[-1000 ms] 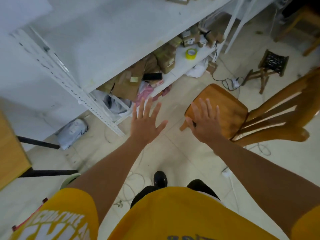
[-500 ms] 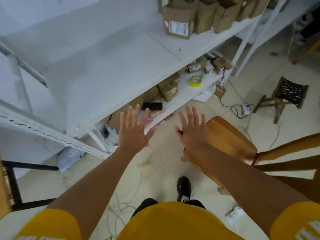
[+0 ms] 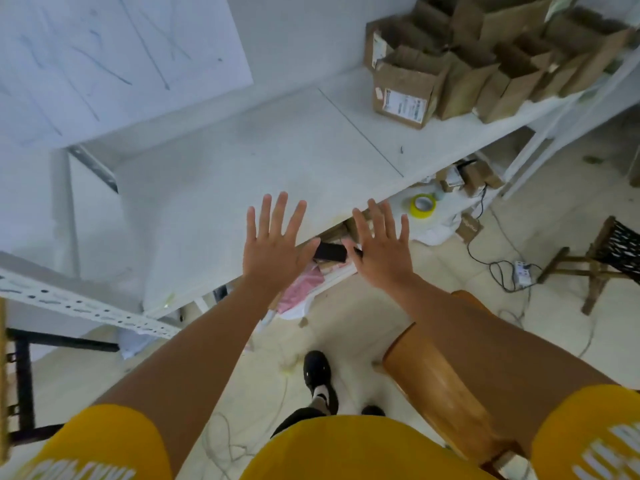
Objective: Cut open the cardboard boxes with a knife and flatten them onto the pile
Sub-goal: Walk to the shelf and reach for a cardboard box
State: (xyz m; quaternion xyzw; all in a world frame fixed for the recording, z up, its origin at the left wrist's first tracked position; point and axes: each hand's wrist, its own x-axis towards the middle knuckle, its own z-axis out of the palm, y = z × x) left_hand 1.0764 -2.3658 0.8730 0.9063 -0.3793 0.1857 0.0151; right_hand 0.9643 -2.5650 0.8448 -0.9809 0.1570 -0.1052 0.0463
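Both my arms stretch forward over the front edge of a white shelf [image 3: 259, 161]. My left hand [image 3: 273, 244] is spread flat with straight fingers and holds nothing. My right hand [image 3: 381, 247] is also spread, fingers straight; a small dark thing shows at its thumb side, too small to tell what it is. Several open cardboard boxes [image 3: 408, 84] stand together at the shelf's far right, one bearing a white label. No knife is plainly visible.
A lower shelf holds a yellow tape roll [image 3: 422, 205], small boxes [image 3: 464, 178] and a black object [image 3: 329, 251]. A wooden chair [image 3: 440, 386] stands at my right, a small stool [image 3: 609, 251] farther right. Cables and a power strip [image 3: 521, 270] lie on the floor.
The view has tilted up, bringing the shelf top and the boxes into sight. Both spread hands have risen from over the floor and chair to the shelf's front edge.
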